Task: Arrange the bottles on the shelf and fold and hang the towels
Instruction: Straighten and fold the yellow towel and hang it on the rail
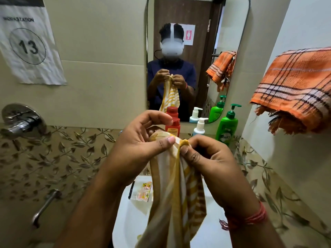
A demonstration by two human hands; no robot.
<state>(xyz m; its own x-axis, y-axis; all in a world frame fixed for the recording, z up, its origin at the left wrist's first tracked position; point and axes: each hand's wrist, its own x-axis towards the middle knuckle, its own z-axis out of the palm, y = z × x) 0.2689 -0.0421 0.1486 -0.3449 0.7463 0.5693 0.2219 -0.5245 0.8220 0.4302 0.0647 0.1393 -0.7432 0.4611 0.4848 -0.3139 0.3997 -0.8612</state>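
- Pinching the yellow-and-white striped cotton towel (176, 187) at its top hem with both hands, frame centre, over the white ceramic sink (125, 215).
- Left hand (143, 138): thumb pressing the hem against curled fingers, gripping cloth.
- Right hand (206, 154): thumb and forefinger nipping the yellow corner, remaining fingers curled; touching the left hand's thumb tip at the hem.
- Both grips sitting together at one point; towel hanging straight toward 6 o'clock, long axis vertical, bunched into a narrow rope, not spread.
- Looking thin and limp: white stripes on a yellow ground, darker mustard border, lower end trailing out of frame.
- Probably hunting for corners; needing the hands drawn apart toward 9 and 3 o'clock to open the hem before folding.
- Neither hand nearer; both already on the cloth.
- Orange plaid fringed towel (293, 90) already draped at 2 o'clock on the right wall, likely marking the hanging spot; right hand closer to it.
- Red-capped bottle (172, 127), white pump bottle (199, 127) and green pump bottle (227, 126) standing in a row at 12 to 1 o'clock under the mirror (197, 51).
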